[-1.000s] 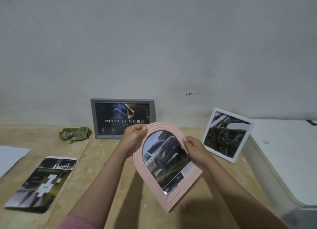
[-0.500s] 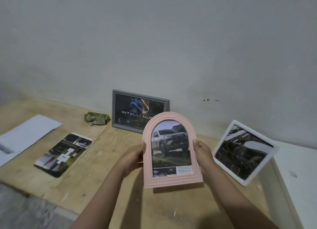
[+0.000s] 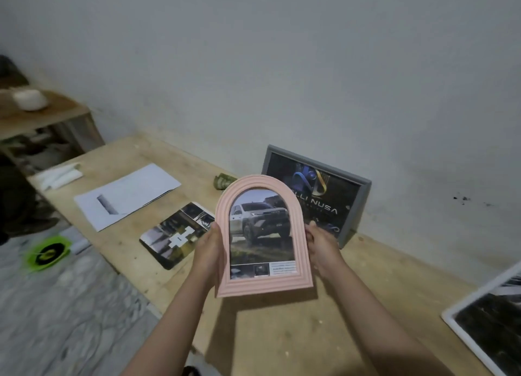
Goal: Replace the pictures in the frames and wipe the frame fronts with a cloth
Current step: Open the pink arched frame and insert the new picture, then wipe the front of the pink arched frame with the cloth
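Fingers [image 3: 211, 244] of both hands clasp the pink arched frame's [image 3: 262, 285] sides.

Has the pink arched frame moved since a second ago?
Yes. The pink arched frame was tilted and is now upright, and it covers more of the grey frame leaning on the wall.

grey frame [image 3: 362, 203] pic reads "LLI NUSA", rest hidden, pink frame [image 3: 225, 220] caption txt illegible
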{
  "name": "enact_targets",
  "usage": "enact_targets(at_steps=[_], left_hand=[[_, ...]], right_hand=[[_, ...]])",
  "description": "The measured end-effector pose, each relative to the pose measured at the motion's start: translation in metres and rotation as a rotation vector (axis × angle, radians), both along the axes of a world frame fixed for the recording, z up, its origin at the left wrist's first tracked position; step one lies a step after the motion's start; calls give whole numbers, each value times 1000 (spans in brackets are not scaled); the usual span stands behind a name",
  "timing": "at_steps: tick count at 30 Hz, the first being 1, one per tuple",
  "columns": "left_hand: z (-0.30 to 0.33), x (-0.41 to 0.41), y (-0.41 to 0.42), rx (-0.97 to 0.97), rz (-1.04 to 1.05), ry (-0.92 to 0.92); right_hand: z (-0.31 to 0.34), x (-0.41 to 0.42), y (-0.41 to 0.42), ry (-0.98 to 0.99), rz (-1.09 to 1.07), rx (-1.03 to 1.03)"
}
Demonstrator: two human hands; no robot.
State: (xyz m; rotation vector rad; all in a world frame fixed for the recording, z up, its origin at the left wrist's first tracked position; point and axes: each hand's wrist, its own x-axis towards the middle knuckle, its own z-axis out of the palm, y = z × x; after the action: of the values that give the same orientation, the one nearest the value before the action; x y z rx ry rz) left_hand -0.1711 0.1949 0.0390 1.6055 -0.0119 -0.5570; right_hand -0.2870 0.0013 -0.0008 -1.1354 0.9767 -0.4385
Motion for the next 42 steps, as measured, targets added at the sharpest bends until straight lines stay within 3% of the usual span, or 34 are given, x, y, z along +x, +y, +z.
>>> enact_targets(at_steps=[4,10,13,18,23,29,37,40,42], left_hand=[[-14,97,32,55,93,54],[-15,213,58,134,109,46],[-14,259,63,213,96,-5],[-25,321,64,269,73,20],[-35,346,53,270,82,42],[-45,361,43,271,80,57],[-49,361,40,248,108,102],[-50,360,42,267,105,106],[-49,359,43,268,106,102]], right_hand=[[-25,88,19,108,47,-26],[-96,210,16,324,32,-245],[-51,253,41,371,72,-388],[-38,321,27,453,171,-608],[-44,357,-2,725,560,-939],[-63,374,-19,981,912,-1050],[-66,379,-8,1182,1003,-1430],[-60,380,-9,1098,998,-1485],[-54,381,-14,970,913,-1358]])
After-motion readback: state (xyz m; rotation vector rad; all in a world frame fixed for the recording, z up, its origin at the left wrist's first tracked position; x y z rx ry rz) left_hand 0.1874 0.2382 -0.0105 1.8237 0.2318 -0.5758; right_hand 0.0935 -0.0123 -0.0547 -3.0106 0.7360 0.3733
